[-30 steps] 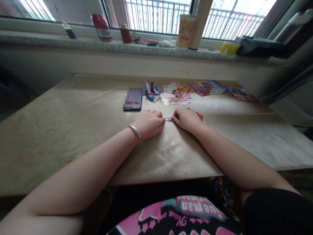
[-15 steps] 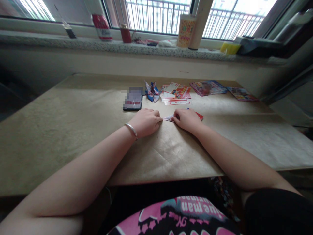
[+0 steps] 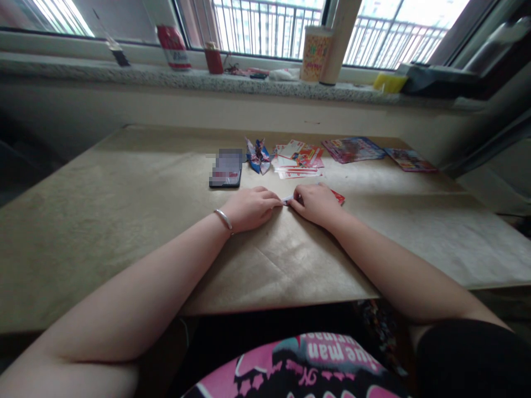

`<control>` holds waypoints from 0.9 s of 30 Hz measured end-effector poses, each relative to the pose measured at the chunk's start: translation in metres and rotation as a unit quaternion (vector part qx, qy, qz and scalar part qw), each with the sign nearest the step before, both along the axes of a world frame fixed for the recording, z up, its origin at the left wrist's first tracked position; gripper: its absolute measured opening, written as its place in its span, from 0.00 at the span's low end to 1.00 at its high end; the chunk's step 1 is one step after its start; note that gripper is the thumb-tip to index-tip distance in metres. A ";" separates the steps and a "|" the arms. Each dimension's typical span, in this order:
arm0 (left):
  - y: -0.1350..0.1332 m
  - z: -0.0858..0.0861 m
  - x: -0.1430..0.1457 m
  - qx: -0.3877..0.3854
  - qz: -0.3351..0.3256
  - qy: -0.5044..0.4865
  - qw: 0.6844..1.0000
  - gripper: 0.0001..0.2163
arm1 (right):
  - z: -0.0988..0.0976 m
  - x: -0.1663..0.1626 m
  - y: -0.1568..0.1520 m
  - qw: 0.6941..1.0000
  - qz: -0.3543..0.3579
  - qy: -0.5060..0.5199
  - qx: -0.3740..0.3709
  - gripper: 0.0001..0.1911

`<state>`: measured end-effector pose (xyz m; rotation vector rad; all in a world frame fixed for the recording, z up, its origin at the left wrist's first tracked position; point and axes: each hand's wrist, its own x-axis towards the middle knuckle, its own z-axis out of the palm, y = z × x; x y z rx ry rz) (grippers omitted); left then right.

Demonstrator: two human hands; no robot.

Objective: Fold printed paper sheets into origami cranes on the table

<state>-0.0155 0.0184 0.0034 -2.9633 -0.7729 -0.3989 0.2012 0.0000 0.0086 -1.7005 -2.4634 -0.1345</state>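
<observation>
A piece of folded paper [image 3: 287,200] lies on the table between my hands; its pale, pointed end shows, and a red corner sticks out on the far side of my right hand. My left hand [image 3: 254,208], a silver bangle at its wrist, has its fingers together, and the tips press on the paper's left tip. Thumb and curled fingers of my right hand [image 3: 317,202] grip the paper near its middle and cover most of it. Behind them stands a folded blue, white and red paper piece [image 3: 258,156], with pointed flaps spread.
A dark phone-like device [image 3: 226,168], partly pixelated, lies beyond my left hand. Loose red and white cards [image 3: 299,157] are spread behind the paper. Printed sheets [image 3: 354,149] and another stack [image 3: 410,159] lie back right. A can [image 3: 173,47] and a patterned cup [image 3: 315,54] stand on the windowsill.
My left hand has slid a little to the right, closer to my right hand, and less of the paper's pale tip shows between them. The right hand has barely shifted.
</observation>
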 end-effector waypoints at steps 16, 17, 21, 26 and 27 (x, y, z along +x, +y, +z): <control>-0.008 0.003 0.007 0.008 0.041 0.023 0.999 0.16 | -0.005 0.000 0.011 0.994 -0.042 0.083 -0.062 0.14; -0.009 0.004 0.008 0.009 0.044 0.027 0.999 0.16 | -0.005 0.000 0.011 0.994 -0.043 0.082 -0.065 0.14; -0.010 0.006 0.012 0.016 0.064 0.049 0.997 0.16 | -0.003 -0.001 0.011 0.993 -0.047 0.077 -0.075 0.14; -0.011 0.008 0.014 0.026 0.076 0.058 0.995 0.17 | -0.002 -0.002 0.011 0.993 -0.052 0.075 -0.077 0.14; -0.011 0.008 0.014 0.030 0.081 0.060 0.994 0.16 | -0.002 -0.002 0.011 0.993 -0.052 0.075 -0.077 0.14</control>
